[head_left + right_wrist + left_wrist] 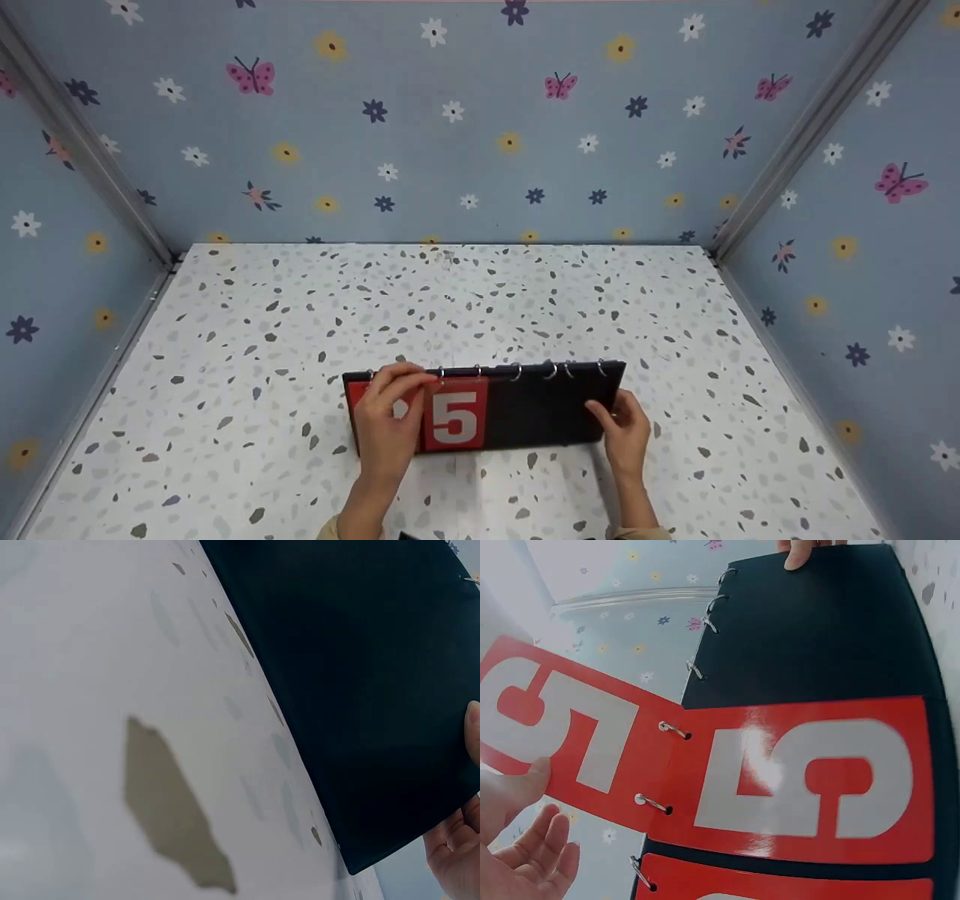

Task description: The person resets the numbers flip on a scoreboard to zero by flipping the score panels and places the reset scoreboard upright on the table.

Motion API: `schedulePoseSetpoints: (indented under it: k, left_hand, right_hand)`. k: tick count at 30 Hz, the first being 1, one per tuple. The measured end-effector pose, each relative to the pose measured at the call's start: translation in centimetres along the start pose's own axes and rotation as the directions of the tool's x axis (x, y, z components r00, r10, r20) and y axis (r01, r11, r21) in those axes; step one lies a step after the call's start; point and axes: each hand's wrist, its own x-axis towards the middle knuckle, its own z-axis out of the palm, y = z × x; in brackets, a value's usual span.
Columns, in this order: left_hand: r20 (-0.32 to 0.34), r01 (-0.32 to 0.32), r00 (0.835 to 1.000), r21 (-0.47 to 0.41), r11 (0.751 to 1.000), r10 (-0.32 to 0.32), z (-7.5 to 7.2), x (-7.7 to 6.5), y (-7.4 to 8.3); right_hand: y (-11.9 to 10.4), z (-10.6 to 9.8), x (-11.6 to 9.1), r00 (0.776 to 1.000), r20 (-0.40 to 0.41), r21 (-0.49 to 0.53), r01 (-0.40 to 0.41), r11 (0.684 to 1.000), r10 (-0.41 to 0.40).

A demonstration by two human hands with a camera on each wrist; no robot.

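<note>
A black flip scoreboard [536, 409] stands tilted on the table, metal rings along its top edge. My left hand [388, 420] pinches a turned-up red number card [651, 757], which the left wrist view shows swung over the rings with a white 5 on it. Below the rings lies another red card [455, 418], also with a white 5. A further red card [664, 877] at the scoreboard's left end is partly hidden behind my left hand in the head view. My right hand [628, 435] grips the right end, thumb on the front face and fingers behind.
A white speckled table [450, 307] lies under the scoreboard. Blue panels with flowers and butterflies [480, 165] rise at the back and both sides, joined by grey metal posts [817, 112].
</note>
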Motion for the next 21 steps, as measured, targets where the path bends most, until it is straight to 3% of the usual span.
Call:
schedulePoseSetpoints:
  k: [2, 5, 9, 15, 21]
  left_hand:
    - [-0.003, -0.014, 1.0, 0.029, 0.999, 0.014, 0.2, 0.7, -0.2]
    - [0.012, 0.001, 1.0, 0.063, 0.998, -0.001, 0.5, 1.5, -0.6]
    - [0.032, 0.001, 0.999, 0.086, 0.996, -0.004, 1.1, 2.7, -1.4]
    - [0.05, 0.02, 0.998, 0.117, 0.993, -0.026, 2.0, 3.9, -2.3]
    - [0.075, 0.091, 0.991, 0.19, 0.978, -0.107, 2.7, 4.7, -3.3]
  right_hand:
    - [-0.8, 0.1, 0.1, 1.0, 0.016, 0.072, 0.01, 0.997, -0.011]
    - [-0.9, 0.1, 0.1, 1.0, 0.021, 0.094, 0.021, 0.995, -0.023]
    - [0.4, 0.0, 0.0, 1.0, 0.004, -0.014, 0.014, 1.0, -0.014]
    - [0.8, -0.1, -0.1, 1.0, -0.006, -0.052, -0.012, 0.999, 0.012]
    - [-2.3, 0.3, 0.1, 0.999, -0.007, -0.07, -0.054, 0.996, 0.053]
